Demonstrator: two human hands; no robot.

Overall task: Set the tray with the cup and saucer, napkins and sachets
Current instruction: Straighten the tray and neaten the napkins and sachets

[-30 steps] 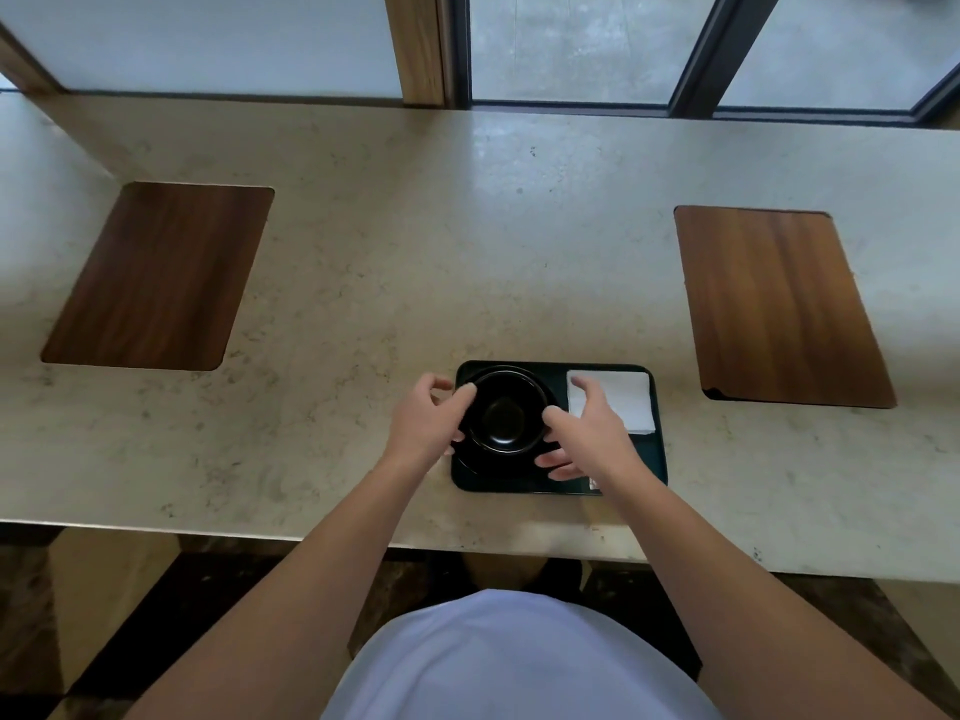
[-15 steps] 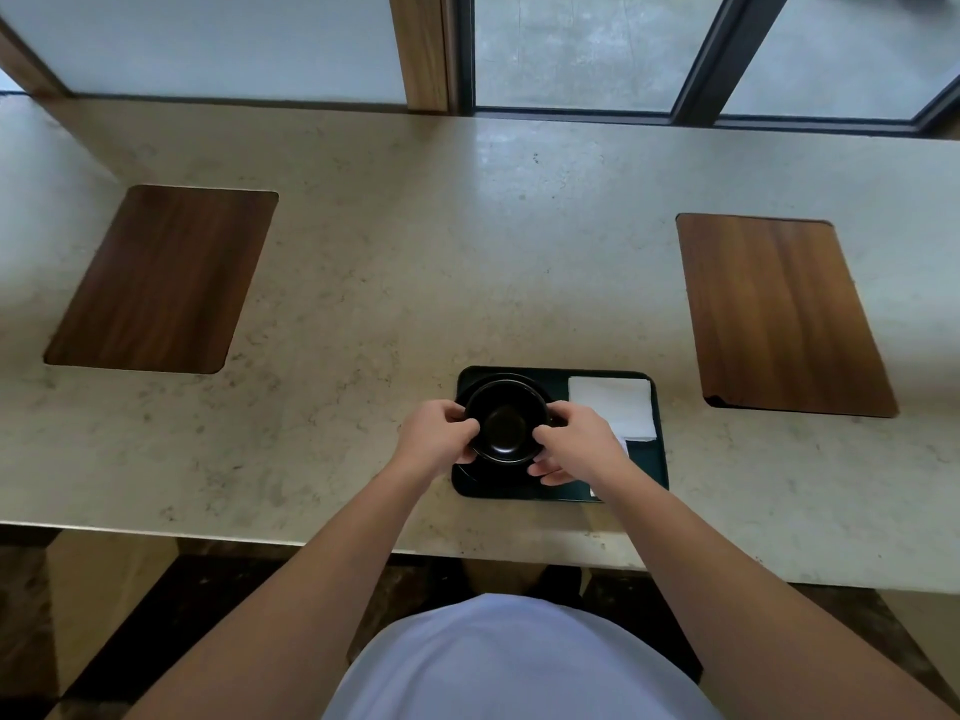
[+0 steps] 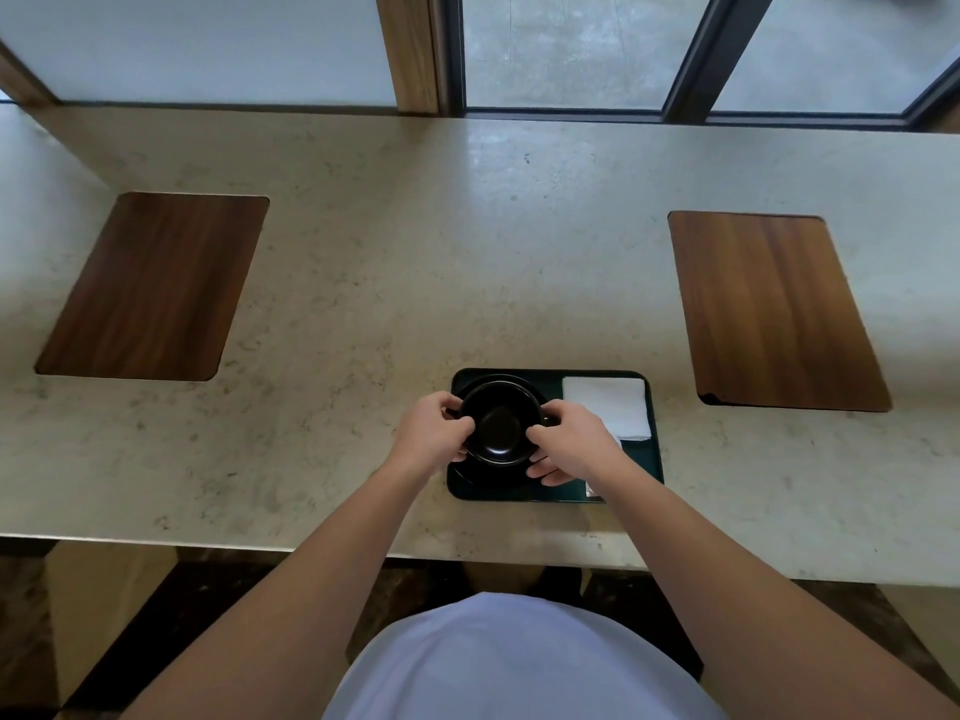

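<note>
A dark green tray (image 3: 653, 459) lies near the counter's front edge. On its left half stands a black cup (image 3: 497, 426) on a black saucer (image 3: 485, 475). My left hand (image 3: 434, 431) grips the cup's left side and my right hand (image 3: 569, 444) grips its right side. White folded napkins (image 3: 608, 402) lie on the tray's right half. A sachet (image 3: 594, 490) peeks out below my right wrist, mostly hidden.
The beige stone counter (image 3: 415, 283) has two inset wooden panels, one at the left (image 3: 150, 285) and one at the right (image 3: 769, 309). Windows with dark frames (image 3: 685, 54) run along the back. The counter's front edge is just below the tray.
Both hands closed in from the saucer's sides onto the cup. The right hand slid left off the napkins. Tray and napkins stay put.
</note>
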